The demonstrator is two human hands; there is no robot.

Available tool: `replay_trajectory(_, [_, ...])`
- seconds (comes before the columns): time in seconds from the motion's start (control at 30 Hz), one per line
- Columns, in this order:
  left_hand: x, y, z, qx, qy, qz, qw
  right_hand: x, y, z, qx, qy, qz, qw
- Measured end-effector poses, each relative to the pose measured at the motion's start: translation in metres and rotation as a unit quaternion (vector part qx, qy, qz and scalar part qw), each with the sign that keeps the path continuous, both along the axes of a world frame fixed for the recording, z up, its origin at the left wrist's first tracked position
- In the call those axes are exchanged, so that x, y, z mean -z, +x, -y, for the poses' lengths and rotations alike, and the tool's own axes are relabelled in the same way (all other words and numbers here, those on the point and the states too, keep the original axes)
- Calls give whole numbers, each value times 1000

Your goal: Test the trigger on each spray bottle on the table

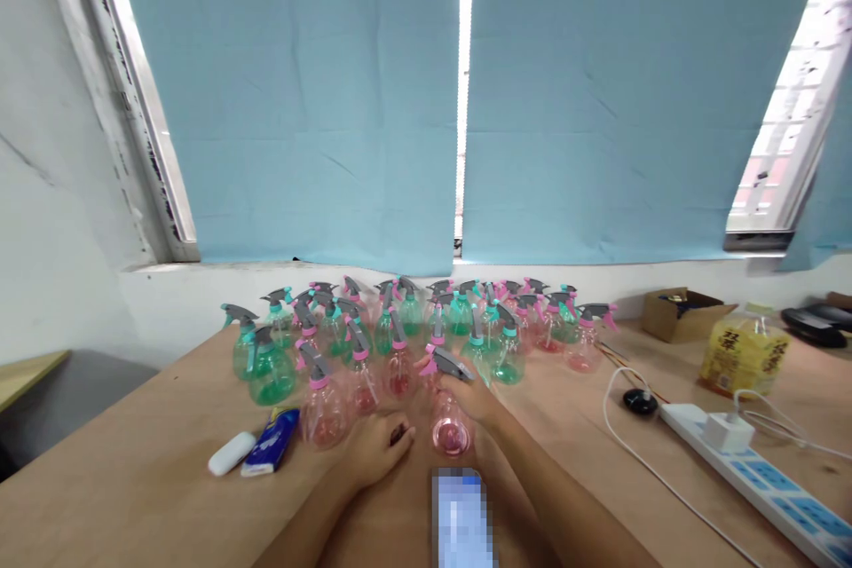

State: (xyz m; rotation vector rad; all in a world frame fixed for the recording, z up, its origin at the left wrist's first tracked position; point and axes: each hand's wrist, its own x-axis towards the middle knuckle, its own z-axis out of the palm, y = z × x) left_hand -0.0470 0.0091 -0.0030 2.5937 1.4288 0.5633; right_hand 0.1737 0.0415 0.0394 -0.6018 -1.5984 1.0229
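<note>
My right hand [474,398] is wrapped round the neck of a pink spray bottle [450,433] that stands on the wooden table [153,479], just under its grey trigger head. My left hand [376,448] rests on the table beside it, fingers curled down and touching the tabletop, close to another pink bottle [324,413]. Behind them stands a crowd of several pink and green spray bottles [399,333] with grey trigger heads.
A white oblong object [231,453] and a blue packet [272,442] lie at the left. At the right are a white power strip [759,479] with a plugged charger [728,431], a yellow jug [742,359] and a cardboard box [682,312]. A blurred rectangle [461,519] lies near me.
</note>
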Motion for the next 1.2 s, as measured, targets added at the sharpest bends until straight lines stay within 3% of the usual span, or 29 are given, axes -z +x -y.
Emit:
replay_trajectory(0.2, [-7,2,2,-11,-15,-2,1000,12,23,7,202,20,6,979])
replay_trajectory(0.33, [-9,3,3,-6,-21,7,1000,13,58,18,348,17,47,936])
replay_trajectory(0.57, [-11,3,3,-3,-21,10,1000,19,120,15,505,24,35,862])
replay_trajectory(0.7, [-10,3,2,-7,-22,2,1000,18,134,6,550,32,34,834])
replay_trajectory(0.87, [-8,2,0,-7,-16,4,1000,14,136,3,523,67,19,849])
replay_trajectory(0.97, [-7,2,1,-3,-13,9,1000,9,139,5,552,104,26,827])
replay_trajectory(1.1, [-8,2,1,-5,-16,11,1000,-17,145,6,641,180,53,744])
replay_trajectory(1.17, [-8,2,0,-3,-19,11,1000,-41,144,1,648,211,97,725])
replay_trajectory(1.2, [-8,2,0,-1,-19,11,1000,-53,142,-2,631,219,144,730])
